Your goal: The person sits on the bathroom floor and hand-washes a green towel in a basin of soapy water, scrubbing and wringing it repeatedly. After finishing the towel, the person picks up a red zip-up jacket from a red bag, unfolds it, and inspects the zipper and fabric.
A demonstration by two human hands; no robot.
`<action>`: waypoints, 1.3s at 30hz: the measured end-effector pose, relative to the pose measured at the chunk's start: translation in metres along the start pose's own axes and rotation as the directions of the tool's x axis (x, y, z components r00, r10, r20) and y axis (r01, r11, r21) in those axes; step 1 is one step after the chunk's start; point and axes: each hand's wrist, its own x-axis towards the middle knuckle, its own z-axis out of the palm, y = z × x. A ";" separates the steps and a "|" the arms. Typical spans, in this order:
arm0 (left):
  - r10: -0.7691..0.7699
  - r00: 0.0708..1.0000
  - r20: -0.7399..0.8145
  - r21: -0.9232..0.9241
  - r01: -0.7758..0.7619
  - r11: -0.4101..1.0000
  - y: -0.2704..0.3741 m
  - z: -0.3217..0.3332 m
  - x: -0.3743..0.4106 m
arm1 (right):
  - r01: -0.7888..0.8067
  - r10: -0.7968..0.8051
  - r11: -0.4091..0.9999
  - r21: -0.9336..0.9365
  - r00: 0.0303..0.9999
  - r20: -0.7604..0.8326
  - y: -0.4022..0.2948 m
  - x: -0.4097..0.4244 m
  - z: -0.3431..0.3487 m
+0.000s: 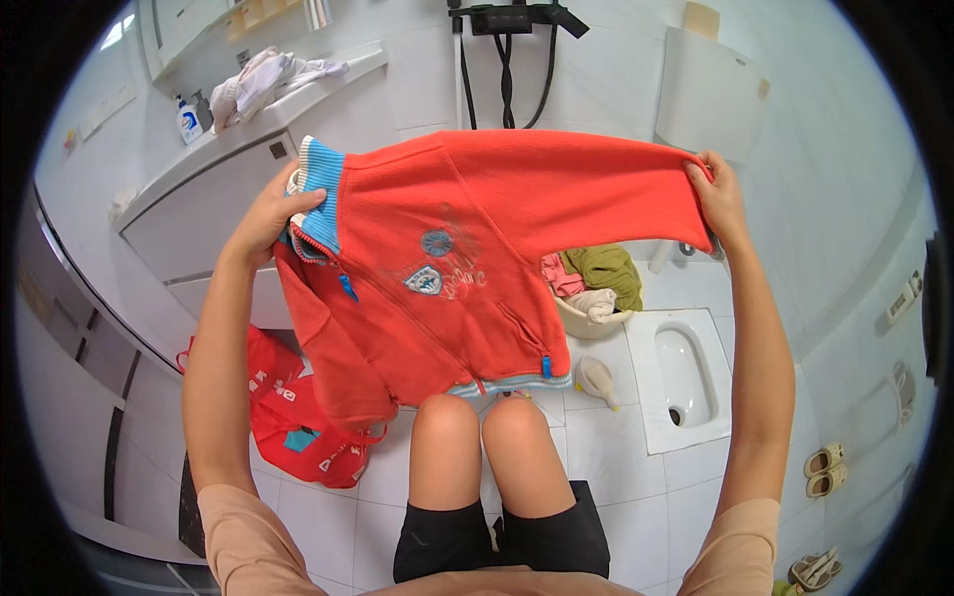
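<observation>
A red zip jacket (pixel 477 194) with embroidered badges on its chest is stretched out in front of me, above my knees. My left hand (pixel 279 212) grips its blue ribbed collar (pixel 320 175), the thumb lying on the ribbing. At the other end, my right hand (pixel 719 197) clasps the cuff of one sleeve (pixel 618 186), which is drawn out straight. The second sleeve (pixel 350 372) droops at the left. A blue zip pull (pixel 347 287) hangs below the collar, and another blue pull (pixel 546 366) sits at the pocket. The jacket hides part of the floor.
Red bags (pixel 313 439) lie on the left floor. Behind the jacket stands a tub (pixel 592 324) of clothes, near a white scoop (pixel 596 380) and a squat toilet (pixel 682 372). Pale laundry (pixel 261 86) and a pump bottle (pixel 188 121) rest on the washbasin counter (pixel 298 112). Shoes (pixel 825 469) are at right.
</observation>
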 end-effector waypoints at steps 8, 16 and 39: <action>0.020 0.999 0.048 -0.018 -0.019 1.000 0.001 0.001 -0.008 | -0.016 0.015 0.997 -0.081 1.000 -0.012 0.003 0.001 -0.002; 0.212 0.977 0.035 0.027 -0.213 0.977 0.041 0.012 -0.048 | -0.031 0.030 1.000 -0.006 0.995 -0.091 -0.013 -0.002 -0.023; -0.073 0.959 0.276 0.827 -0.198 0.526 -0.162 0.083 -0.074 | -0.064 0.252 0.934 -0.350 0.814 0.523 0.106 -0.229 0.008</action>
